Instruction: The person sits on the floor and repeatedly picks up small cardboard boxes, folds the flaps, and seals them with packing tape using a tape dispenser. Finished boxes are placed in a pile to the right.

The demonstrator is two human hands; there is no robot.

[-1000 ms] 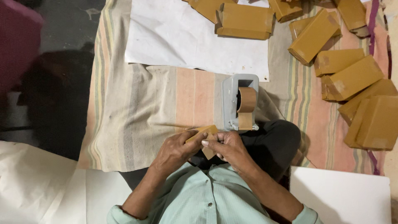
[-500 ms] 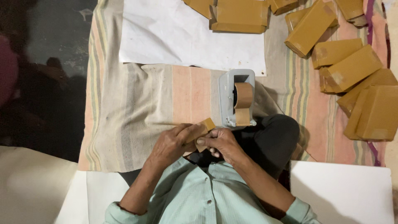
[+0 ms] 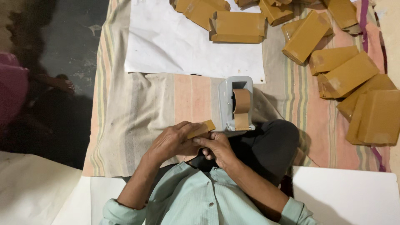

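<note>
Floor [image 3: 75,46]: dark grey, bare, deep in shadow at left.
Cloth [image 3: 137,112]: striped, pale peach and grey, spread over the floor.
Sheets: white paper [image 3: 179,46] on the cloth; white boards [image 3: 350,196] in the near corners.
Light: dim, from above, brightest on the cloth.

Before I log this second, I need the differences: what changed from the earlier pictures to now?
Little changed. Both hands, left and right, kept gripping the small brown box, turning it slightly; its end now points toward the tape dispenser. Dispenser, white sheet, striped cloth and the boxes stayed put.
</note>
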